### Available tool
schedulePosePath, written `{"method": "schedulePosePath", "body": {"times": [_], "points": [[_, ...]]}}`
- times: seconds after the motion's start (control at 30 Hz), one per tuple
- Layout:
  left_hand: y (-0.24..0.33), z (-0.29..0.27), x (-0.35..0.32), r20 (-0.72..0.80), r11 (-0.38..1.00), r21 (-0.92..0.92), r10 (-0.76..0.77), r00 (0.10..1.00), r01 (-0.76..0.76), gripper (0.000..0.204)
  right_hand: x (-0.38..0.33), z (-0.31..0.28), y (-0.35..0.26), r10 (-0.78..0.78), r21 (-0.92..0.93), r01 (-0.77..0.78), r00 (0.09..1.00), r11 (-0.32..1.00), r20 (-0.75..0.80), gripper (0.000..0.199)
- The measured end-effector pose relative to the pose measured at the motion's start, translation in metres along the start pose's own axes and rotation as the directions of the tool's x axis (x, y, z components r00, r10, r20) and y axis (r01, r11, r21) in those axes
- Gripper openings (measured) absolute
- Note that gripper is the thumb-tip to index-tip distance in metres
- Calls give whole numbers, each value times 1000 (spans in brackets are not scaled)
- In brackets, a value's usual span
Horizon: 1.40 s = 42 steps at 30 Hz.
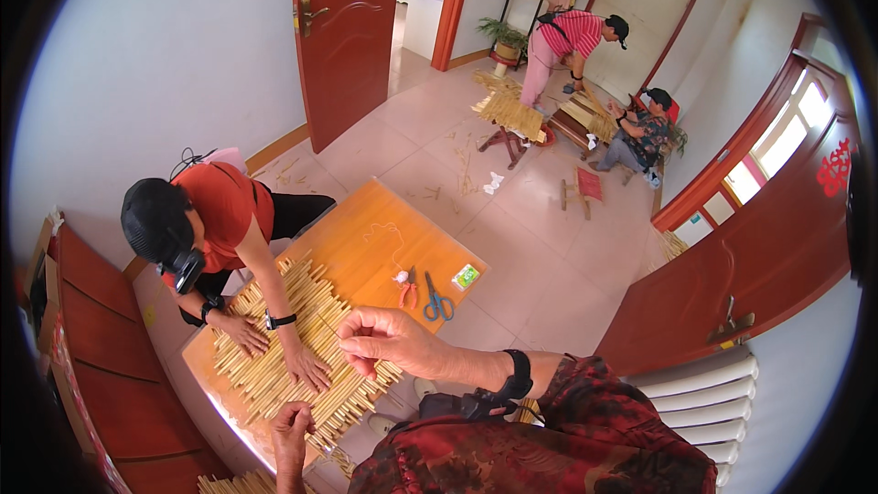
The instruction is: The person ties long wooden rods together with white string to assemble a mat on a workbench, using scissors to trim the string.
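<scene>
My right hand (389, 340) is raised above the near edge of a mat of straw-coloured stalks (320, 316), thumb and forefinger pinched together. Whatever is in that pinch, if anything, is too fine to make out. Lower and to the left, my left hand (293, 428) is closed in a similar pinch by the mat's near edge, and its contents do not show either. The stalks lie side by side on an orange-brown wooden table (389, 229). Across the mat, a person in a red top (229, 206) presses both hands flat on the stalks.
Beyond the mat lie red-handled pliers (408, 291), blue-handled scissors (438, 300), a small white spool (401, 277) with loose thread and a green packet (465, 275). Two people work at the back near a stool (583, 190). A radiator (704, 402) stands at right.
</scene>
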<state>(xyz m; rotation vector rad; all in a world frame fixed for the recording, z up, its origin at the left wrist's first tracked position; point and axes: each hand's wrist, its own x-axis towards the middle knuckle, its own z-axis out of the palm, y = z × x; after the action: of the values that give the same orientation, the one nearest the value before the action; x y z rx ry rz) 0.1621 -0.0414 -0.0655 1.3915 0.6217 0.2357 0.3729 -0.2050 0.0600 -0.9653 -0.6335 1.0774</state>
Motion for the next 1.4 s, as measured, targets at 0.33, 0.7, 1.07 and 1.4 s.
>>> {"method": "schedulePosePath", "body": {"times": [0.33, 0.7, 1.07, 1.4], "points": [[-9, -24, -23, -168, 994, 106, -5, 986, 23, 14, 8, -10, -5, -66, -18, 64, 965, 998, -252, 10], [-25, -49, -39, -395, 1000, -18, -19, 919, 13, 12, 36, 5, -35, -161, 36, 170, 970, 985, -185, 9], [-56, -81, -64, -502, 999, -38, 12, 865, -35, 12, 45, 9, -84, -329, -23, 329, 936, 944, -123, 15], [-79, -89, -59, -484, 995, 95, 33, 874, 15, 10, 43, 13, -82, -338, -17, 345, 909, 939, -244, 12]]}}
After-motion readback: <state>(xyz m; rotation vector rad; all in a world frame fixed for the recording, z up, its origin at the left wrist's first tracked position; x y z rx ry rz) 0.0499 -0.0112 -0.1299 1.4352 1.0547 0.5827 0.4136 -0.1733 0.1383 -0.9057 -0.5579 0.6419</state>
